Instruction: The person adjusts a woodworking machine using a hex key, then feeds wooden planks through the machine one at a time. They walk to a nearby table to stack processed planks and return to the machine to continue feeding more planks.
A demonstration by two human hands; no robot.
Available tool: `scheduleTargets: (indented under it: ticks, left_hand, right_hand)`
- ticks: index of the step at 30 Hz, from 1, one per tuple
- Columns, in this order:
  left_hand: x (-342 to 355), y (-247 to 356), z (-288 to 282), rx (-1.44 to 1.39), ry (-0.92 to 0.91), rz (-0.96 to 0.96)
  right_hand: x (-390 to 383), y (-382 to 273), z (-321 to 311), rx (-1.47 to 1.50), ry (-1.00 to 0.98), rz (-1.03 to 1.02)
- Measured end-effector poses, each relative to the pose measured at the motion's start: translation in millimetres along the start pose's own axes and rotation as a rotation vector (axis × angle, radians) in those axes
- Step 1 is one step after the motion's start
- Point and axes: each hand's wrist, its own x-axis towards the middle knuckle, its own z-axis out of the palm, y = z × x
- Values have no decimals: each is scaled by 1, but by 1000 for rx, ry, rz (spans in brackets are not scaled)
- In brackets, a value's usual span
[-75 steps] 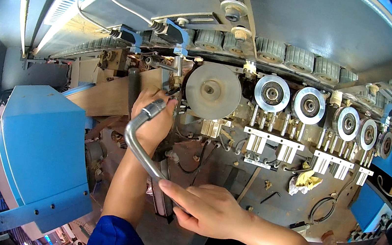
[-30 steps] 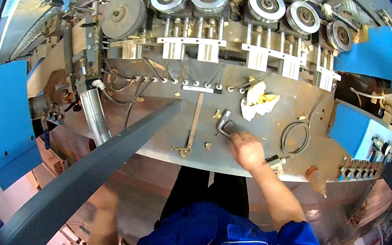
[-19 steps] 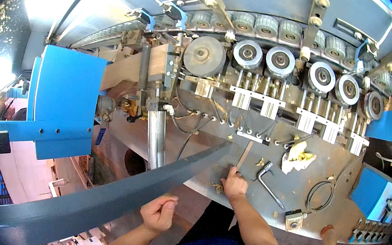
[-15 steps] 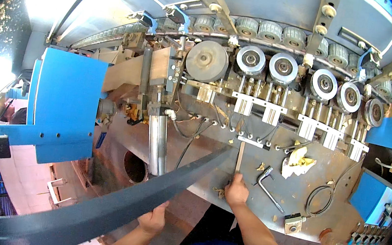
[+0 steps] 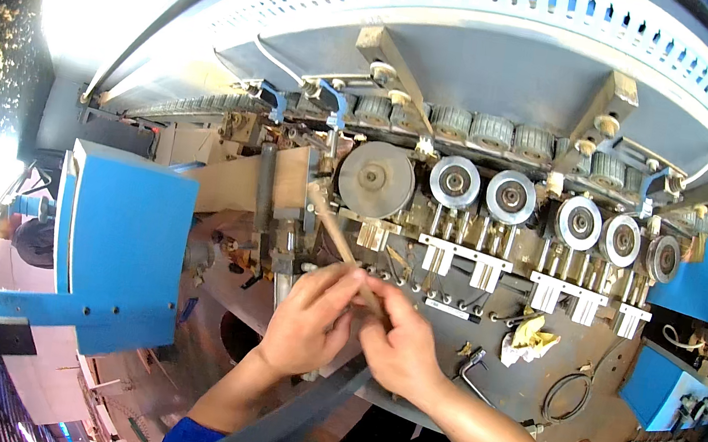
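Note:
A thin, flat wooden stick [image 5: 333, 227] slants up and left from my hands, its far end near the large tan disc [image 5: 358, 188]. My left hand [image 5: 310, 315] is closed about its lower part, fingertips meeting those of my right hand. My right hand [image 5: 400, 336] is closed on the same stick, just right of the left one; its lower end is hidden in the fingers. A long dark grey strip [image 5: 292, 419] runs beneath my hands and between my forearms. Its far end is hidden by the right hand.
Metal rollers [image 5: 511, 197] line the machine above a grey metal bed. Right of my hands lie a bent metal wrench [image 5: 470, 372], crumpled yellowish paper [image 5: 530, 341] and a coiled cable [image 5: 567, 399]. A blue housing [image 5: 127, 236] stands at left, another blue box [image 5: 663, 387] at right.
My left hand has left the dark strip and come up to the stick. My right hand has raised the stick and tilted it left. The strip has dropped lower, and the view has shifted upward.

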Motion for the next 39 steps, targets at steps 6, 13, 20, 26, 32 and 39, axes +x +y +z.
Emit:
scheduleTargets:
  ticks: [6,13,20,26,32,39]
  left_hand:
    - [52,-27,-20,338,281,138]
    - [107,-85,-48,48,583,-184]
    - [143,-97,-69,-390,702,-159]
    - [157,-128,-73,-94,398,-285]
    - [166,-150,-62,1,314,-179]
    - [173,-146,-68,109,144,-280]
  right_hand:
    - [44,-53,2,131,-208,-73]
    - [62,-44,19,53,-32,-209]
    - [44,-7,20,6,-175,32]
    - [23,18,6,-59,-202,108]
    - [7,33,-3,-102,-220,180]
    - [5,36,-9,-100,-210,235]
